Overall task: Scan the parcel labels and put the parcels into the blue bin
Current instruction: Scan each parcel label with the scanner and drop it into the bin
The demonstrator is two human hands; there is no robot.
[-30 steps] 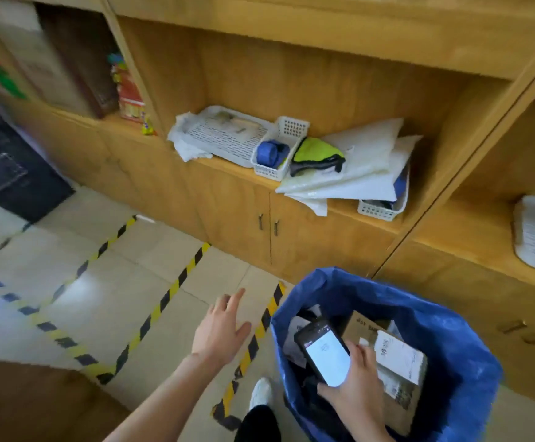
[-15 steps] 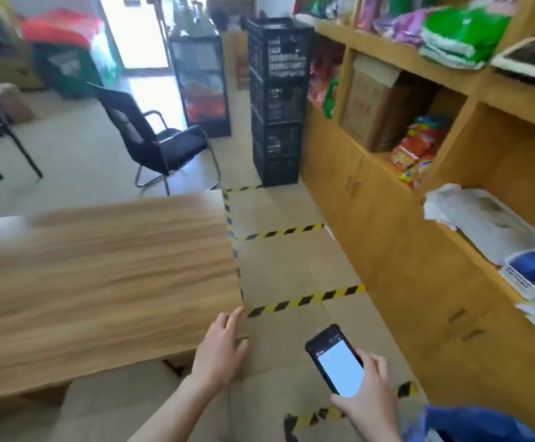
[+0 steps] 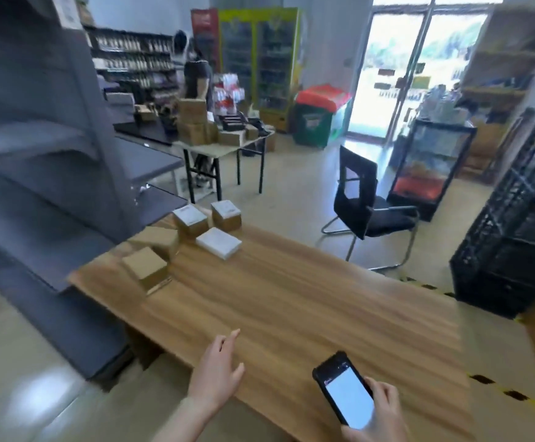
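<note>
Several parcels (image 3: 190, 222) sit together on the wooden table (image 3: 307, 298) at ten o'clock, well apart from both hands. The left hand (image 3: 216, 374) hovers at six o'clock, fingers straight, holding nothing. At five o'clock the right hand (image 3: 379, 413) grips a phone (image 3: 347, 393) with its screen lit.

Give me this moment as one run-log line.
left hand: open, at table near edge | right hand: holds phone | parcels: clustered at table's far end | step: no parcel picked yet

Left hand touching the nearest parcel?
Apart. Head view: left hand is open at the near edge of the table; the nearest parcel sits well beyond it, bare wood between.
</note>
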